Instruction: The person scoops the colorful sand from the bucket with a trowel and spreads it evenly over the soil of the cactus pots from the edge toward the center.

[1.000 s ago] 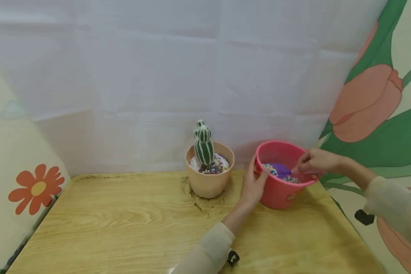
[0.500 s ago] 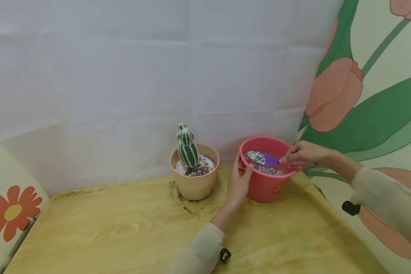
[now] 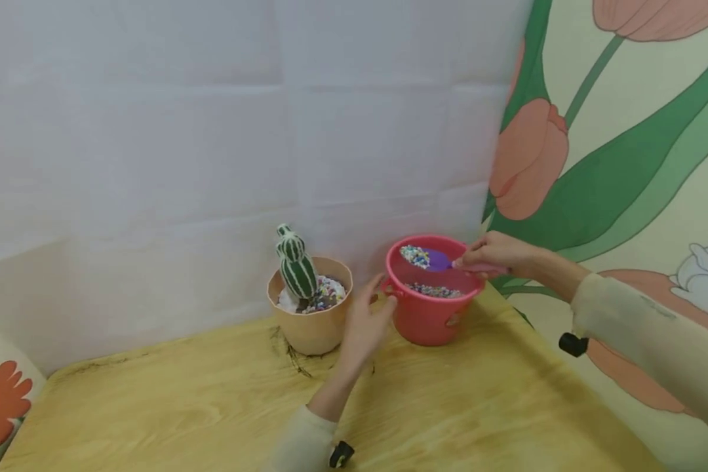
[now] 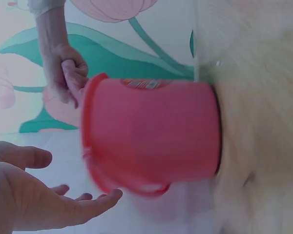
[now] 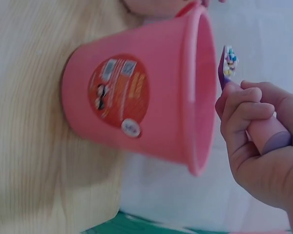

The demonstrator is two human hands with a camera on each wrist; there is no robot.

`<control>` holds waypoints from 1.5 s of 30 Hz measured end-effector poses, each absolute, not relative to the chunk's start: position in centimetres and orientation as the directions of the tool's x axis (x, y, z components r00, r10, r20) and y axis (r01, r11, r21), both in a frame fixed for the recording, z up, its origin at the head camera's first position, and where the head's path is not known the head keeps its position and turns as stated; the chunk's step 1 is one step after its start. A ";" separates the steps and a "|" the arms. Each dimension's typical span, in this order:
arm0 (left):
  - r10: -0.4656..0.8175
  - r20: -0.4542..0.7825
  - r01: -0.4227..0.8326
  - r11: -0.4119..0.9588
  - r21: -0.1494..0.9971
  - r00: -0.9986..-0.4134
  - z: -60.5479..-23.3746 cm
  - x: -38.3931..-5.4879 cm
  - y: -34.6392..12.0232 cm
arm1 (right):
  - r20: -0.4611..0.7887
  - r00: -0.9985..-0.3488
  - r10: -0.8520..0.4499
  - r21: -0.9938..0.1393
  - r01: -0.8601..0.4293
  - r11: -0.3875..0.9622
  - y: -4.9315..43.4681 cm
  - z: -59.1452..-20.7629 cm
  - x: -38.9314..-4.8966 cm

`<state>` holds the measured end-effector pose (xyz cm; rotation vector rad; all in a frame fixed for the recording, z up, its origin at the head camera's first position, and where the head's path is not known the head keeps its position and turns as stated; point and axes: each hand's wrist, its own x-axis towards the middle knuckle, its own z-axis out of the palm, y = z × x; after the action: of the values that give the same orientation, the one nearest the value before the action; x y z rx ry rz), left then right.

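Note:
My right hand (image 3: 498,252) grips the pink handle of a small trowel (image 3: 439,261) with a purple blade. Multicoloured pebbles (image 3: 414,255) are heaped on the blade, which is over the mouth of a pink bucket (image 3: 427,321). More pebbles (image 3: 433,290) lie inside the bucket. In the left wrist view my left hand (image 4: 44,200) has its fingers extended beside the bucket's rim and holds nothing. That hand is between the bucket and a beige pot (image 3: 309,333). A striped green cactus (image 3: 298,272) leans left in the pot, with white and coloured pebbles around its base.
Both containers stand on a wood-grain table (image 3: 171,400) near its back edge. Dark crumbs (image 3: 295,360) lie in front of the pot. Behind hangs a white sheet (image 3: 171,157); a flower-painted wall (image 3: 643,170) is on the right.
The loaded trowel has risen from the pebbles to the bucket's rim level. My left hand has let go of the bucket and moved left toward the pot. The head view has swung right.

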<state>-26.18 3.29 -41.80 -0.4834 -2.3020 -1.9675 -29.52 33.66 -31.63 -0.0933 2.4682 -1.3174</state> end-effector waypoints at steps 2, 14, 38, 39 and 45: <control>0.174 0.288 0.315 0.152 0.937 -0.942 -41.1 -25.8 0.7 | -0.254 -0.939 -0.234 -0.827 0.085 0.556 32.2 -31.3 -30.1; -0.253 0.438 0.405 0.172 0.898 -0.863 -40.4 -25.7 -10.4 | -0.245 -0.933 -0.263 -0.850 0.076 0.521 27.3 -29.5 -32.1; 0.009 0.035 0.036 0.065 0.997 -0.999 -43.8 -29.4 -9.3 | -0.218 -0.951 -0.219 -0.808 0.050 0.587 20.1 -31.5 -33.5; 0.010 0.035 0.036 0.068 0.997 -0.999 -43.9 -29.4 -9.2 | -0.211 -0.955 -0.207 -0.803 0.049 0.594 20.1 -31.6 -33.5; 0.026 0.037 0.038 0.048 0.998 -0.999 -44.2 -29.7 -9.1 | -0.185 -0.968 -0.172 -0.795 0.045 0.605 19.4 -32.2 -33.9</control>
<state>-29.75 -9.09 -44.22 -0.0694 -2.2684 -2.1603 -33.86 19.36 -32.23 -0.1042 2.5900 -1.2935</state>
